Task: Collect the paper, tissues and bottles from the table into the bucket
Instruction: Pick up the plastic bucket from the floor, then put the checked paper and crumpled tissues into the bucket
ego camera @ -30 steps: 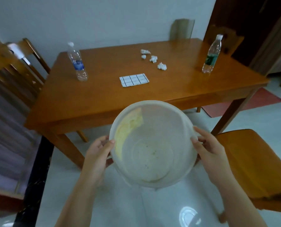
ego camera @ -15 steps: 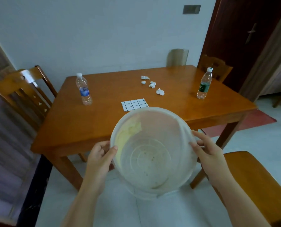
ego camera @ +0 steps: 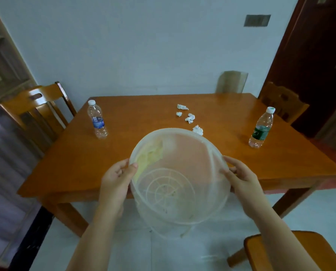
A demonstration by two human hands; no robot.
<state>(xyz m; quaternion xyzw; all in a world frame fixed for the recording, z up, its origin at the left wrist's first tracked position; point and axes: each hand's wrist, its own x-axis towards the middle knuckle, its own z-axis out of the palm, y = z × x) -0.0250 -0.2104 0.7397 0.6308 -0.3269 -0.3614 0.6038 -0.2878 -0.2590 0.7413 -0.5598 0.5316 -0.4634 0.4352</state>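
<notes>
The left hand (ego camera: 117, 179) grips the bucket (ego camera: 179, 178) at its 9 o'clock rim, thumb hooked over the lip and fingers curled on the outer wall. The right hand (ego camera: 241, 178) clamps the rim at 3 o'clock in the same manner. Both hands are closed on the bucket; neither carries anything else.

Change since one second ago: the bucket is now raised and advanced. It previously hung over the floor, short of the bench (ego camera: 69, 165); its far rim now overlaps the near edge of the bench. The gridded paper sheet, visible earlier at the centre of the bench, is now hidden behind the bucket. Judgement: the approach is nearly complete and collection has not begun. The bucket holds only a yellowish patch on its inner wall.

Items on the bench, from the bucket:
- Tissues (ego camera: 189, 117): several crumpled wads at 12 to 1 o'clock, the nearest just beside the far rim.
- Blue-label bottle (ego camera: 97, 120): upright at 10 o'clock, well apart.
- Green-label bottle (ego camera: 261, 128): upright at 2 o'clock, near the right edge.

Clearances: open bench surface lies on both sides of the bucket. A chair (ego camera: 38, 112) flanks the bench at 9 o'clock; a second chair seat (ego camera: 300, 251) sits at 5 o'clock, near the right forearm. Both bottles are liable to tip if struck.
</notes>
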